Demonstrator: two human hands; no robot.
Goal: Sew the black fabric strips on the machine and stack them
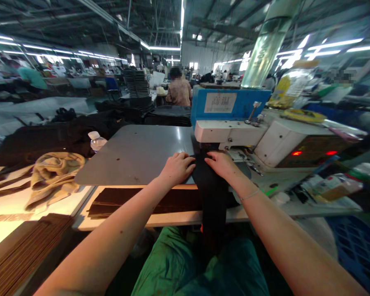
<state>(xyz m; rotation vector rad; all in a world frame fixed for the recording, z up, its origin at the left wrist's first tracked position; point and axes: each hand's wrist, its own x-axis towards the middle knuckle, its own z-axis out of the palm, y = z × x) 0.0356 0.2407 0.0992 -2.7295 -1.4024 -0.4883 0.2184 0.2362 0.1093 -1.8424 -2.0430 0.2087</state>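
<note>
A long black strip of material (214, 191) runs from under the sewing head of a blue and white machine (230, 131) toward me and hangs over the table's front edge. My left hand (179, 166) rests on the grey metal plate (142, 152), its bent fingers and thumb gripping the strip's left edge. Opposite it, my right hand (220, 162) has its fingers closed at the strip's right edge, just in front of the sewing head. The fingertips' undersides are hidden. The strip's far end disappears beneath the machine.
Dark flat strips (148, 201) lie stacked along the table's front. On the left are a tan cloth (54, 174), a small bottle (97, 142) and stacked brown pieces (27, 246). A blue crate (357, 246) stands low right. A person (179, 90) sits beyond.
</note>
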